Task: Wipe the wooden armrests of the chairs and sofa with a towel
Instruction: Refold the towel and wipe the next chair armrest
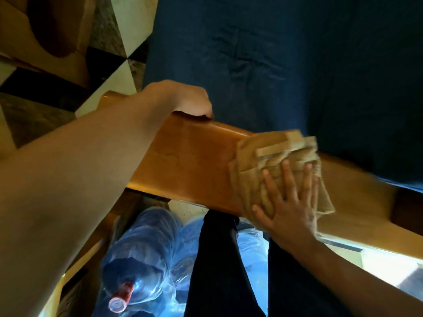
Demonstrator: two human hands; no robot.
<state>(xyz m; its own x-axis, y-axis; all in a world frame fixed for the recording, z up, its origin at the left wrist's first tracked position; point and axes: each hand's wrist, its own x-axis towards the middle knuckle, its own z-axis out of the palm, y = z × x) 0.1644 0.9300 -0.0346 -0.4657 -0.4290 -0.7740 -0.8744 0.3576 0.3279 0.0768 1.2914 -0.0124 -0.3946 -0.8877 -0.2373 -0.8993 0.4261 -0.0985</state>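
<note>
Wooden armrest point(194, 156) carries a folded tan towel point(270, 161); water bottles point(142, 248) lie on the floor.

A dark blue cushion point(286, 65) fills the seat. The tiled floor point(128, 26) is cream, black and mottled; blue water bottles point(142, 255) lie below.

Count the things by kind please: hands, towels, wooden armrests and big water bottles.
Hands: 2, left hand, right hand
Towel: 1
Wooden armrest: 1
Blue water bottles: 2, and
Total: 6
</note>
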